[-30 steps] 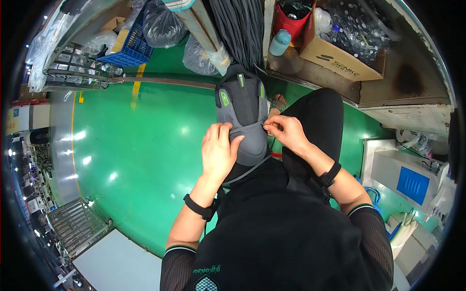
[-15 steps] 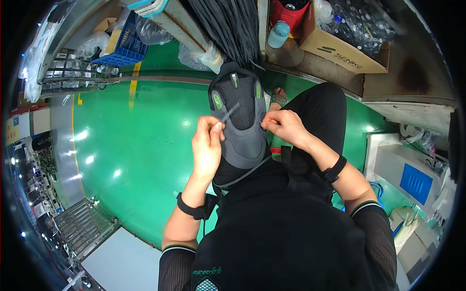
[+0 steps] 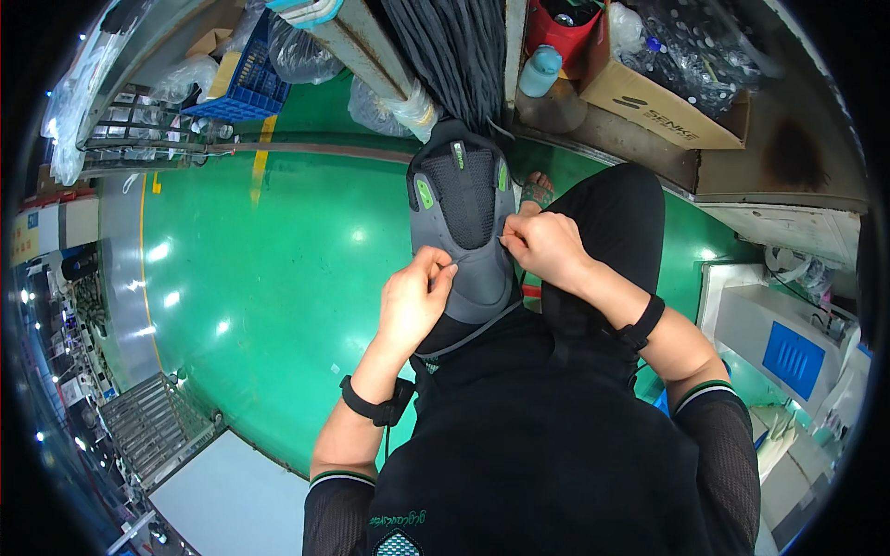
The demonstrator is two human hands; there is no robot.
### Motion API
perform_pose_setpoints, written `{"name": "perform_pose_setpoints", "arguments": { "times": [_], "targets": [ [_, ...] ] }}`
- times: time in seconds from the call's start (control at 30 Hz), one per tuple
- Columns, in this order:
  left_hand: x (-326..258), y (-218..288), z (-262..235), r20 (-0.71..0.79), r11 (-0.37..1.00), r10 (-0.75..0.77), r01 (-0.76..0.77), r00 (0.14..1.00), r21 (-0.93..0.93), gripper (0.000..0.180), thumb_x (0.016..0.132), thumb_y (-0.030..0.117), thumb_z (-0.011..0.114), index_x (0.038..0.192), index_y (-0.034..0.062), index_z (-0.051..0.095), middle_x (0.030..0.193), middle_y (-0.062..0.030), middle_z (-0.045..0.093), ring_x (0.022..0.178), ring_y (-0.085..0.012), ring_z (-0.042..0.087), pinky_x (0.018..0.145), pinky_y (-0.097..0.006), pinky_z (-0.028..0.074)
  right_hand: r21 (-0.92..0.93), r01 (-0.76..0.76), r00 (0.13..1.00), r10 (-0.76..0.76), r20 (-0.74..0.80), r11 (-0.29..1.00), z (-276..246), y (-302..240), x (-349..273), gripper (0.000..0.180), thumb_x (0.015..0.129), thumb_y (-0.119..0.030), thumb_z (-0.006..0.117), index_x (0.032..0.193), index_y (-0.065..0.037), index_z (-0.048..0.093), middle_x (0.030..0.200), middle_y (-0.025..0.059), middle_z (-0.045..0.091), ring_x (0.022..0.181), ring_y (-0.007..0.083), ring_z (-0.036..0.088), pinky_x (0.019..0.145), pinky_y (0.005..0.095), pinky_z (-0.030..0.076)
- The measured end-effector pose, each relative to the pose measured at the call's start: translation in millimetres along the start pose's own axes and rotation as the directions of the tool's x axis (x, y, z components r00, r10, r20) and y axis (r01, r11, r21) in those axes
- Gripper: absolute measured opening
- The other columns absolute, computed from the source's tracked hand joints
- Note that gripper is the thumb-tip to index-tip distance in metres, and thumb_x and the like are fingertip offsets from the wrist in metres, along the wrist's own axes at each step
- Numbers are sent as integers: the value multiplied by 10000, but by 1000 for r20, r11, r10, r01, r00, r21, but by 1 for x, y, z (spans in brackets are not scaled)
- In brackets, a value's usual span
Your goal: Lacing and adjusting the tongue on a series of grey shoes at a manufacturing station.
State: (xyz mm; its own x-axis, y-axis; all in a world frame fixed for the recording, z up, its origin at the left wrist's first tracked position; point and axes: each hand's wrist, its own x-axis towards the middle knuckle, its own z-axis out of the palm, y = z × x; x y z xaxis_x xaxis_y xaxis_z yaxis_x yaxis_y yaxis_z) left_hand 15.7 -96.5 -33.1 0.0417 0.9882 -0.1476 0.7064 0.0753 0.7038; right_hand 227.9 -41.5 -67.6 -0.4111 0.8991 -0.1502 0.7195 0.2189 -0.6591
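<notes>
A grey sneaker with a dark mesh tongue and green side accents rests at my lap, its toe toward me. Beside the toe, my left hand is closed in a pinch on a thin shoelace, mostly hidden by the fingers. At the shoe's right lacing edge, my right hand pinches a lace end; only a tiny tip shows. A grey stretch of shoelace curves below the toe across my black clothing. Past the heel hangs a thick bundle of dark grey laces.
A metal post stands left of the lace bundle, near a blue crate. At the far right are a cardboard box of bagged small parts, a light blue bottle and a red container. Green floor spreads out left.
My left hand has moved right and slightly nearer, onto the toe's left side. The lace piece that stuck up over the tongue no longer shows. My right hand stays at the lacing edge.
</notes>
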Motion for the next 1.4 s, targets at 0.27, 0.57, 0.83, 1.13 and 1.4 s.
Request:
{"name": "perform_pose_setpoints", "arguments": {
  "times": [0.27, 0.57, 0.83, 1.13, 1.4],
  "targets": [
    [-6, 2, -8, 10, 950, -306, 306, 952, -61, 138, 827, 219, 697, 814, 92, 643, 622, -57, 556, 597, -239, 580, 543, -348, 433, -181, 423, 889, -446, -108, 888, 3, 13, 2, 146, 812, -181, 644, 792, -70, 551, 713, 82, 575, 641, 270, 632, 555, 391, 478],
    [8, 16, 4, -145, 820, 246, -126, 958, 558, 74, 818, 131, 648, 784, 66, 635, 838, -68, 560, 852, -265, 537, 750, -396, 379, -140, 325, 923, -346, -170, 935, -14, 0, -2, 304, 716, -177, 745, 961, -96, 585, 950, 57, 549, 823, 257, 641, 653, 380, 490],
    [47, 17, -34, 307, 420, 730, -756, 610, 503, 230, 716, 185, 704, 889, 82, 592, 890, -43, 550, 937, -246, 544, 790, -400, 407, -397, 744, 612, -787, 80, 538, -34, 4, 43, 160, 673, -200, 692, 785, -122, 608, 861, -21, 559, 1031, 171, 550, 798, 330, 375],
    [69, 10, -49, 430, 595, 490, -652, 758, 471, 295, 667, 232, 754, 870, 79, 602, 839, -47, 556, 901, -237, 549, 797, -375, 441, -239, 586, 805, -588, 71, 774, -36, -9, 42, 196, 650, -215, 784, 746, -116, 645, 778, 6, 577, 884, 189, 580, 752, 349, 386],
    [82, 11, -53, 483, 612, 453, -655, 749, 443, 241, 641, 238, 772, 739, 63, 638, 810, -55, 556, 884, -237, 540, 768, -369, 431, -276, 554, 833, -522, 185, 786, -38, -18, 47, 141, 696, -208, 767, 762, -117, 680, 794, -3, 586, 879, 187, 575, 737, 371, 360]
  ]
}}
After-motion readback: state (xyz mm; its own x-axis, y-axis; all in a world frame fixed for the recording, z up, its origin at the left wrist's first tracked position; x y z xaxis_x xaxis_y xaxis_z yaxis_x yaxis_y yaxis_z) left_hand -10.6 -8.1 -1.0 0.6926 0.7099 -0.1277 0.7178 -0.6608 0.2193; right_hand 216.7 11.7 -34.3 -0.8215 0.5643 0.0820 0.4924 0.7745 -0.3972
